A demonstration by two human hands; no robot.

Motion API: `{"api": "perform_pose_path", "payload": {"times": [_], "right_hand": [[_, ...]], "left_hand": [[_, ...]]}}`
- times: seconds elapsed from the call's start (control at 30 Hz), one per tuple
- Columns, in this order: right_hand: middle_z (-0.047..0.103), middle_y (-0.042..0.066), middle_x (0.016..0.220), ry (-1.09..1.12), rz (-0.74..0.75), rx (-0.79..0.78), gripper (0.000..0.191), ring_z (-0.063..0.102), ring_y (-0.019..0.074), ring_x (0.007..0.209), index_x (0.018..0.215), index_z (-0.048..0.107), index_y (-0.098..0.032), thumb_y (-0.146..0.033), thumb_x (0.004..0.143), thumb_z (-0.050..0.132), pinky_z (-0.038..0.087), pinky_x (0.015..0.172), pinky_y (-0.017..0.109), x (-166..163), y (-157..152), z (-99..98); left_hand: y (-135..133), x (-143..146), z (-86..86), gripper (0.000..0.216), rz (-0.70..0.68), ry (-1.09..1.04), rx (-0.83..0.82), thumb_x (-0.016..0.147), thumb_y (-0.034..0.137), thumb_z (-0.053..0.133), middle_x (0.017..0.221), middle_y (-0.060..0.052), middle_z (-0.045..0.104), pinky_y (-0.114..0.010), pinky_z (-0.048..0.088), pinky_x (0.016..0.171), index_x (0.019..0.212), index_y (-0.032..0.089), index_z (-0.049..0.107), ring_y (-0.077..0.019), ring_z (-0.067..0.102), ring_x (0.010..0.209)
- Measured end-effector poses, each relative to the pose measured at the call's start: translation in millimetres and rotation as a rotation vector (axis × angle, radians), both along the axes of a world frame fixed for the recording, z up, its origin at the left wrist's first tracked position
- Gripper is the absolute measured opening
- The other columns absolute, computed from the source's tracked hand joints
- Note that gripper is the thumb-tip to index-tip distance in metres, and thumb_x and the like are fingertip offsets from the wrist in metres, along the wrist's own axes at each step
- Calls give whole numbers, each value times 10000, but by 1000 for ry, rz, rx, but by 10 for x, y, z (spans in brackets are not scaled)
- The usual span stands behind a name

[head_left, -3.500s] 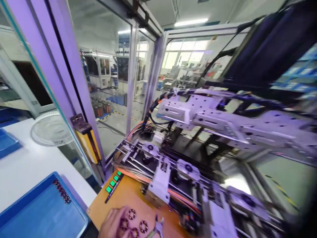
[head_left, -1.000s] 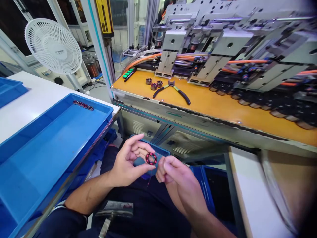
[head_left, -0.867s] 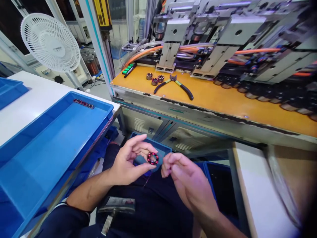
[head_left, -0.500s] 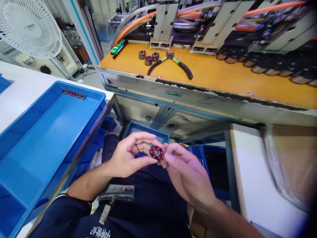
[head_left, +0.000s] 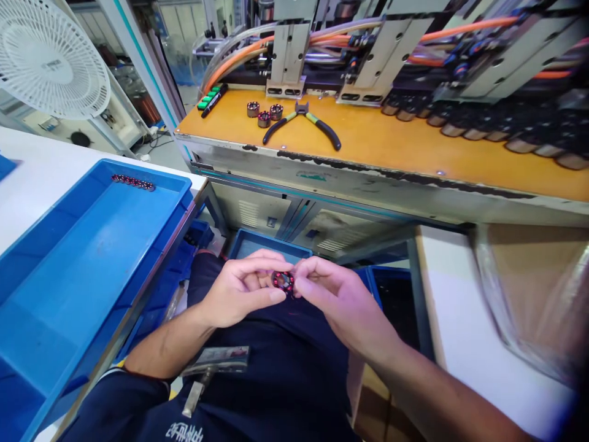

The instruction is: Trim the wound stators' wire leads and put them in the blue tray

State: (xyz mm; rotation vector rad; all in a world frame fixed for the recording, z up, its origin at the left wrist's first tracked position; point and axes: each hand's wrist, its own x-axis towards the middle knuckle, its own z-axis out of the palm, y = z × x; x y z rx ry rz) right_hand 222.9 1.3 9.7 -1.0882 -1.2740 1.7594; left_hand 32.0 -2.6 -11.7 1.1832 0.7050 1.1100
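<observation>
My left hand (head_left: 230, 293) grips a small ring-shaped motor stator (head_left: 277, 280), dark with red windings, between thumb and fingers in front of my lap. The ring's open face is turned up toward me. At its right edge, the thumb and forefinger of my right hand (head_left: 343, 301) are pinched together against the stator. Whether they also hold a fine wire is too small to tell. The other fingers of my right hand are partly hidden behind it.
Three similar stators (head_left: 264, 119), wire cutters (head_left: 302, 110) and a black marker (head_left: 215, 101) lie on the orange bench (head_left: 377, 138). To the left, a blue tray (head_left: 92, 245) holds a row of stators (head_left: 133, 182). A fan (head_left: 53, 61) stands behind; dark cylindrical parts (head_left: 478, 126) line the bench's right.
The stator has tilted and turned slightly in my left hand. My right fingers have shifted left and closed in on its edge. The camera view has shifted a little.
</observation>
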Motion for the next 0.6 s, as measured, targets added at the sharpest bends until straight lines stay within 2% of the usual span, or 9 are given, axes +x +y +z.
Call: {"api": "perform_pose_path", "payload": {"times": [0.1, 0.3, 0.47, 0.6], "right_hand": [[565, -2, 768, -34, 49, -14, 267, 503, 136, 744, 744, 567, -186, -408, 841, 679, 402, 693, 263, -7, 22, 52], [573, -1, 733, -14, 132, -55, 220, 493, 134, 724, 704, 608, -176, -345, 840, 646, 384, 699, 273, 72, 80, 82], [519, 0, 614, 38, 77, -55, 304, 460, 136, 619, 588, 567, -177, -378, 798, 658, 365, 610, 285, 157, 109, 102], [561, 11, 647, 36, 119, -58, 320, 505, 150, 652, 685, 616, -172, -456, 819, 671, 379, 646, 295, 134, 21, 70]], "left_hand": [[-46, -2, 10, 370, -1, 80, 9, 721, 178, 795, 1100, -99, 653, -244, 535, 713, 1086, 190, 731, -115, 610, 785], [-72, -16, 52, 298, -72, -26, -130, 699, 185, 811, 1056, -103, 662, -258, 550, 737, 979, 139, 720, -125, 657, 779], [-54, -23, 73, 294, -108, -120, -125, 683, 138, 812, 1008, -80, 685, -234, 547, 740, 968, 152, 741, -116, 659, 791], [-53, -16, 58, 314, -96, -112, -133, 681, 104, 806, 1031, -74, 671, -210, 529, 734, 983, 162, 745, -99, 649, 791]]}}
